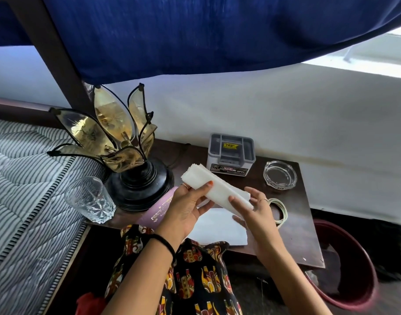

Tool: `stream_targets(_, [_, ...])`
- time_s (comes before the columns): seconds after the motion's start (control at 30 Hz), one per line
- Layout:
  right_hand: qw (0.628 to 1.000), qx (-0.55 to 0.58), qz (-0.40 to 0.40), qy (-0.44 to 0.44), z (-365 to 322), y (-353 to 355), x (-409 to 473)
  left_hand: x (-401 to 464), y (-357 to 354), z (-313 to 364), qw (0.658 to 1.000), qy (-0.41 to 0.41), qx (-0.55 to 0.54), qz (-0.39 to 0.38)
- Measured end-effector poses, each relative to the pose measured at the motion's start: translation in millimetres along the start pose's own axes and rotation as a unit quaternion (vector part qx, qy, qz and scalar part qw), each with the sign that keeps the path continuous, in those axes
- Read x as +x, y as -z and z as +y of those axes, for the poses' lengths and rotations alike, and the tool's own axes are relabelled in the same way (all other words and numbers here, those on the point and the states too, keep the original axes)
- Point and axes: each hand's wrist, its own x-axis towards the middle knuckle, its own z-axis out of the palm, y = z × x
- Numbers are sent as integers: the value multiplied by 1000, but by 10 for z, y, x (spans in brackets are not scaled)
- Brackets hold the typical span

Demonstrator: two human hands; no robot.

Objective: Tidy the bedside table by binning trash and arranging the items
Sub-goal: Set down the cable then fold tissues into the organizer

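From the head view, looking down over the person's arms, both hands are up above the dark wooden tabletop [295, 223], sharing a folded stack of white tissues [215, 186]. The left hand [186, 208] grips the stack near its middle, thumb on top and fingers curled beneath, a ring on one finger and a black band round the wrist. The right hand [255, 211] holds the nearer end of the same stack, thumb pressed on its upper face and fingers wrapped behind. The stack runs slantwise, its far end lifted toward the lamp [117, 142], a black-based piece with gold petal-shaped panels standing at the left rear of the tabletop. Just in front of the lamp base, at the edge by the bed, stands a clear cut-glass tumbler [90, 198], upright. A mauve booklet [157, 211] with gold lettering lies partly under the left hand. Below the hands a white sheet of paper [217, 228] lies flat. Against the wall sits a small grey plastic box [230, 154] with a yellow label, and to its right a clear glass ashtray [280, 175]. Some pale rubber bands [280, 210] lie just beside the right hand. On the floor to the right stands a maroon bin [363, 289]. A striped mattress [29, 189] fills the left.
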Motion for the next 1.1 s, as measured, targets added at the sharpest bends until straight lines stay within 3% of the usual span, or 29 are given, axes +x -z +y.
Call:
stream_targets(0.1, [975, 182, -71, -106, 15, 16, 13, 13, 4, 6, 1000, 2, -20, -13])
stream_targets(0.23, [970, 230, -67, -51, -1, -5, 35, 53, -2, -9, 1000, 5, -21, -13])
stream_targets(0.43, [981, 110, 84, 135, -492, 298, 338, 148, 32, 3, 999, -16, -11, 42])
stream_targets(0.5, [969, 29, 142, 201, -728, 462, 515, 166, 37, 8, 999, -18, -5, 50])
stream_targets(0.63, [938, -124, 210, 248, -994, 576, 867, 167, 10, -24, 999, -5, 21, 50])
stream_targets(0.8, [904, -254, 218, 265, -1032, 476, 1110, 196, -7, -22, 998, -10, 27, 58])
stream_targets(1.1, [876, -319, 218, 288, -957, 392, 1262, 239, 1, -1, 998, -20, 17, 58])
